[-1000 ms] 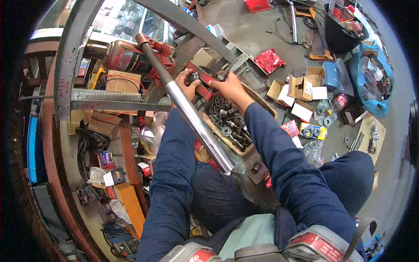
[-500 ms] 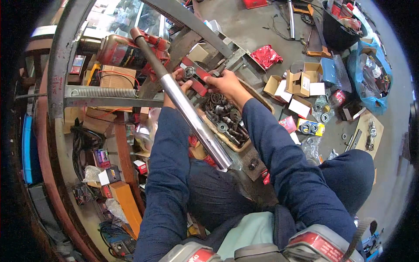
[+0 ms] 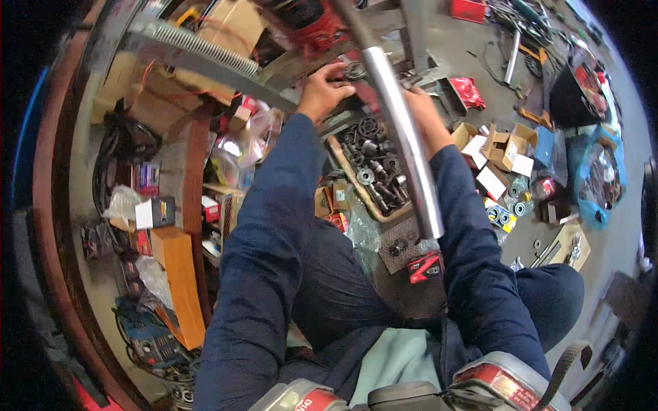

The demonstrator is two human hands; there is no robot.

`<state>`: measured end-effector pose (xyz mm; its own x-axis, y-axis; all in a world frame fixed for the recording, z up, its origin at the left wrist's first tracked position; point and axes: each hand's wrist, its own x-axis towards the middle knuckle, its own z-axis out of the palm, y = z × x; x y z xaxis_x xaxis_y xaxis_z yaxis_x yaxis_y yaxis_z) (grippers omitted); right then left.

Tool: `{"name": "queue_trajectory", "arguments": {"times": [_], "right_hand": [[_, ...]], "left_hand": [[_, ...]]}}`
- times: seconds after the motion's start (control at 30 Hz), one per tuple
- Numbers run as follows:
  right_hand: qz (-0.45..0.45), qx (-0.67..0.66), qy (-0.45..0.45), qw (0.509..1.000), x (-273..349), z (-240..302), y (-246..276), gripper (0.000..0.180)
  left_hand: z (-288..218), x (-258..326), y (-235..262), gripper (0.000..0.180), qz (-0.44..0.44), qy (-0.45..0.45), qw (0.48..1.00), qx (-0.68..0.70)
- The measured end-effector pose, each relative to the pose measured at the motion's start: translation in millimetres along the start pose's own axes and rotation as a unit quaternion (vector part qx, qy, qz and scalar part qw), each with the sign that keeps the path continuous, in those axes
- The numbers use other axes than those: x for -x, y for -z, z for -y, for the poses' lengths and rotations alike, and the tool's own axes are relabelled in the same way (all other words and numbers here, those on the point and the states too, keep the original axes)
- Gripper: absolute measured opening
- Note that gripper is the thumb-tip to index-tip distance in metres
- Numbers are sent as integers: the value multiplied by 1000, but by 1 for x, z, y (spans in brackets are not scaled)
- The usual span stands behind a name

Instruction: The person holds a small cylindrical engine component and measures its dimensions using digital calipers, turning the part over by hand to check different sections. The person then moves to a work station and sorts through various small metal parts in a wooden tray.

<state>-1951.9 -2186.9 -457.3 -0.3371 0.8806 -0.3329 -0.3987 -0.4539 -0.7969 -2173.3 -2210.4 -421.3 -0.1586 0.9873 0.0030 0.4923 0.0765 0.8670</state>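
Note:
My left hand [image 3: 325,90] is closed at the edge of a round, ring-shaped metal part that looks like a bearing [image 3: 355,71], with thumb and fingers against it. Beside it lies a red metal bar [image 3: 368,98], blurred. My right hand [image 3: 426,118] is on the other side of a shiny steel tube [image 3: 399,130], which crosses in front and hides part of the fingers. What the right fingers grip cannot be made out. Below both hands stands a shallow tray [image 3: 358,179] heaped with greasy gears, bearings and shafts.
A metal frame with a coil spring [image 3: 205,49] and a red jack-like cylinder [image 3: 308,24] stands ahead. Opened cardboard boxes [image 3: 510,147], a red packet [image 3: 467,93], a black bucket [image 3: 572,96] and a blue bag [image 3: 595,181] are to the right. An orange-brown board [image 3: 179,281] leans at left.
My view has shifted, so the frame and cylinder appear higher and the tube farther right. The left hand stays on the bearing; the right hand now sits partly behind the tube.

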Motion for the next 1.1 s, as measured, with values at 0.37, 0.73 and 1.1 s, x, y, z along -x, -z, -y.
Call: {"name": "queue_trajectory", "arguments": {"times": [0.37,0.73,1.1], "right_hand": [[112,-69,2,991,-50,-41,33,23],[25,-92,36,995,8,-9,-20,20],[-10,-119,64,991,-4,-22,-16,23]], "left_hand": [[19,-20,-15,54,-78,-163,976,-120],[35,-25,-22,56,-84,-193,967,-146],[33,-27,-18,56,-49,-128,970,-203]]}}
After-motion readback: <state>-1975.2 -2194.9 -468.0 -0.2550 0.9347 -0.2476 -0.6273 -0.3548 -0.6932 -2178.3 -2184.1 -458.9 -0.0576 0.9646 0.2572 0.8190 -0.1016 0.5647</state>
